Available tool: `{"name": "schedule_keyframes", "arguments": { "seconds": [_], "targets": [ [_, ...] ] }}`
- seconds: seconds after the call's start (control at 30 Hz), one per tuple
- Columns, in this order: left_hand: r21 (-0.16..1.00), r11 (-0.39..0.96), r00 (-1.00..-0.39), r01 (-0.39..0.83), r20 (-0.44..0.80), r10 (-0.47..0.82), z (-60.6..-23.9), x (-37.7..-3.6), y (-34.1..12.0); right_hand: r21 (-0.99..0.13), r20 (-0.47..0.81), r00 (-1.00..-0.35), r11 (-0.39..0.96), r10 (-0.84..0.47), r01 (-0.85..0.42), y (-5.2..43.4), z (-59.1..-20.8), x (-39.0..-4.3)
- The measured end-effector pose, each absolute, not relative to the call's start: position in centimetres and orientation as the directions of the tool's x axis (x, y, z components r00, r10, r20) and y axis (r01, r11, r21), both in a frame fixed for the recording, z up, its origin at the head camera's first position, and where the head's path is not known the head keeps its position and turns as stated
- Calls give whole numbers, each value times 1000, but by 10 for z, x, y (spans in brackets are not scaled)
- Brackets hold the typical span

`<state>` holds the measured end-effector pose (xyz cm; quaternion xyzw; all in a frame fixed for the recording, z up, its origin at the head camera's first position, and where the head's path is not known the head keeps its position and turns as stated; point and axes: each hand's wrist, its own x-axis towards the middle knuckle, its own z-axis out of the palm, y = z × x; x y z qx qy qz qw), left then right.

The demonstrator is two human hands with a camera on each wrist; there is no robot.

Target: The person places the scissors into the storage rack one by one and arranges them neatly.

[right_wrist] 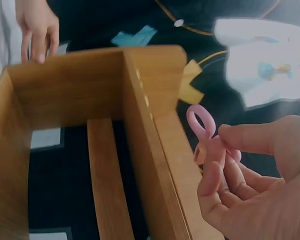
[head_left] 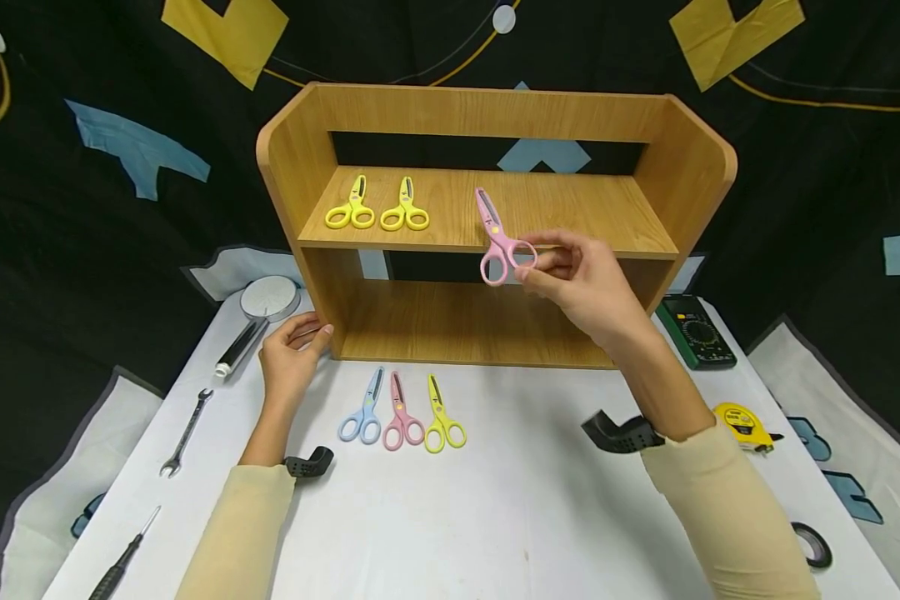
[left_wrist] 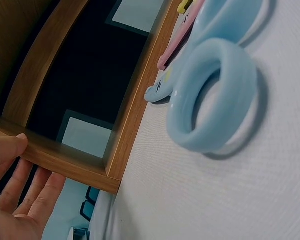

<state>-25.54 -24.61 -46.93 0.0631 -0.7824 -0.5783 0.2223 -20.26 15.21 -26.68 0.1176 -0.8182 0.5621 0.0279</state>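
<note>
My right hand point(head_left: 581, 283) pinches one handle loop of pink scissors point(head_left: 497, 237) between thumb and fingers. The blades point up, in front of the upper board of a two-tier wooden shelf point(head_left: 487, 112). Low on the shelf's left side panel, my left hand point(head_left: 291, 354) grips the front edge, thumb and fingers seen against it in the left wrist view point(left_wrist: 22, 200). Two yellow scissors point(head_left: 356, 202) stand side by side on the upper board's left. On the table before the shelf lie blue scissors point(head_left: 363, 408), more pink scissors point(head_left: 401, 414) and yellow scissors point(head_left: 441, 417).
Left of the shelf are a round-headed tool with a black handle point(head_left: 243, 346), a wrench point(head_left: 187, 433) and a screwdriver point(head_left: 123, 557). On the right lie a multimeter point(head_left: 696, 333), a yellow tape measure point(head_left: 742, 427) and a black tape roll point(head_left: 812, 546). Dark cloth hangs behind.
</note>
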Motion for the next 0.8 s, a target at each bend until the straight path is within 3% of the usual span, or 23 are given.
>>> {"name": "schedule_keyframes", "arguments": {
  "seconds": [0.2,0.47,0.7,0.8],
  "targets": [
    [935,302,-890,188,292,-350,-470,-255,-248,-881,181,-977,423,-114,-213,125,-253,-247],
    [932,298,-885,207,308,-348,-473,-256,-248,-888,64,-995,450,-80,-93,102,-246,-287],
    [938,283,-888,202,297,-351,-474,-257,-248,-710,92,-987,686,-134,-159,89,-246,-297],
    [939,281,-888,198,293,-354,-473,-257,-249,-654,108,-979,729,-171,-200,87,-246,-297]
  ]
}}
